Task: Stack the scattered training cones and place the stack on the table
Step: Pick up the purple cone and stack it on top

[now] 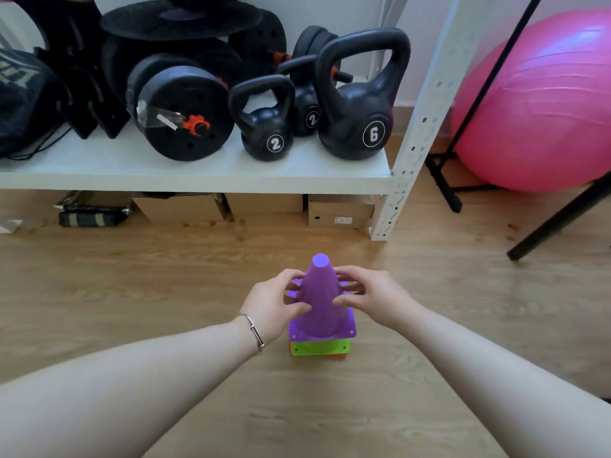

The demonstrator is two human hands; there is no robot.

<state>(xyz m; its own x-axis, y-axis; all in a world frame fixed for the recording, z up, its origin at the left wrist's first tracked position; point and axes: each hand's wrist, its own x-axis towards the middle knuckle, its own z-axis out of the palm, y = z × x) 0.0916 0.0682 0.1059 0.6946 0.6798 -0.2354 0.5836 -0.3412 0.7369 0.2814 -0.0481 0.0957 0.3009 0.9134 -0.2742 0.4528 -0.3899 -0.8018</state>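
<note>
You are in a home gym or exercise storage corner. At your 12 o'clock stands a white metal shelving unit (426,104) loaded with fitness gear: a large black kettlebell marked 6 (358,104), two smaller kettlebells marked 2 (266,127), a dumbbell with black weight plates and an orange collar (185,110), and stacked black discs (182,19). At your 10 o'clock a dark drawstring bag (23,97) sits on the same shelf. Cardboard boxes (340,211) are tucked under the shelf. At your 2 o'clock a big pink exercise ball (542,107) rests behind a black metal stand (443,183). The floor (132,276) is light wood laminate, as in a house.
</note>
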